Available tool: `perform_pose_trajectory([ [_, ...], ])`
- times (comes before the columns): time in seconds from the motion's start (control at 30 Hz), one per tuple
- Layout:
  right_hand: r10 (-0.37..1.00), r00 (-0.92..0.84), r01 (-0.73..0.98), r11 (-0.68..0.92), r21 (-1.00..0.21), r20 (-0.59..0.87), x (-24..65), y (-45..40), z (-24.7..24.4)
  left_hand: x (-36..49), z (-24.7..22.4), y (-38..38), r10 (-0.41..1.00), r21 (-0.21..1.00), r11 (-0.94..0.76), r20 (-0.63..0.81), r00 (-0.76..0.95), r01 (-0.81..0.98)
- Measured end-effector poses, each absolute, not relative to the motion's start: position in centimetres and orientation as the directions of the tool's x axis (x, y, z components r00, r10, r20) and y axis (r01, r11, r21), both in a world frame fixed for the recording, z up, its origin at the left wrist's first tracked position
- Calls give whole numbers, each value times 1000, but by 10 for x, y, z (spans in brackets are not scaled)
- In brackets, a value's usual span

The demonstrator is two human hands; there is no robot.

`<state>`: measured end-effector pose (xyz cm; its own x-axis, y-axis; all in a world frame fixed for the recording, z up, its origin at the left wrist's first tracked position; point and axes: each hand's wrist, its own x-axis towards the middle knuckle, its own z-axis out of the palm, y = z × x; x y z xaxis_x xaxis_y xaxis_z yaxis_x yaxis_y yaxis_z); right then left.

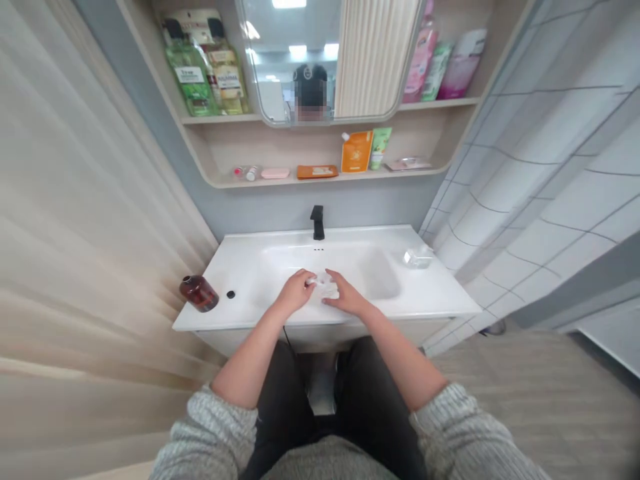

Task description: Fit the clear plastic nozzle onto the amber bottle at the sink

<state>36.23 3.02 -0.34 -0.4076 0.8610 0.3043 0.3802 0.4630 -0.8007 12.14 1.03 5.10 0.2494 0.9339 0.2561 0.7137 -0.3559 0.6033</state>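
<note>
Over the front of the white sink (345,257), a small clear-and-white container (326,288), seemingly a plastic bottle, is between my two hands. My left hand (296,291) has its fingers pinched at the container's left end, on a small whitish part. Around the right side curl the thumb and fingers of my right hand (347,295), gripping it. Exactly what the whitish part is cannot be made out. Behind the hands stands a black faucet (317,223).
A brown bottle (199,293) and a small black cap (231,294) are on the left counter. Another clear bottle (418,257) is at the right. Above runs a shelf (280,137) holding an orange pouch (357,152), a green tube (380,148) and several bottles, beside a mirror (280,80).
</note>
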Motion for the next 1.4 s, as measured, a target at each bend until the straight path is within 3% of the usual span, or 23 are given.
perform_pose_trajectory([
  [0.2, 894, -357, 360, 399, -843, 271, 351, 44, -16, 134, 4, 14, 971, 804, -238, 194, 138, 545],
  [0.4, 880, -362, 473, 458, -753, 308, 354, 39, -21, 135, -5, 16, 930, 708, -366, 253, 267, 605],
  [0.57, 870, -382, 496, 477, -726, 311, 353, 41, -22, 136, -7, 15, 933, 621, -359, 271, 238, 697],
  [0.8, 857, -391, 450, 496, -742, 336, 353, 40, -27, 140, 1, 13, 983, 488, -170, 143, 113, 856],
  [0.93, 863, -367, 418, 486, -768, 346, 353, 44, -36, 137, 1, 13, 994, 590, -88, 109, 29, 803],
  [1.03, 876, -346, 423, 466, -778, 337, 353, 48, -40, 131, -5, 14, 960, 704, -249, 271, 73, 665],
  [1.17, 878, -347, 430, 461, -776, 330, 353, 49, -40, 128, -9, 16, 841, 627, -531, 471, 265, 569],
  [1.23, 871, -358, 431, 474, -768, 337, 354, 49, -40, 130, -7, 15, 856, 622, -511, 430, 287, 593],
  [1.4, 860, -367, 466, 499, -731, 354, 354, 49, -41, 135, 1, 11, 979, 622, -190, 175, 102, 760],
])
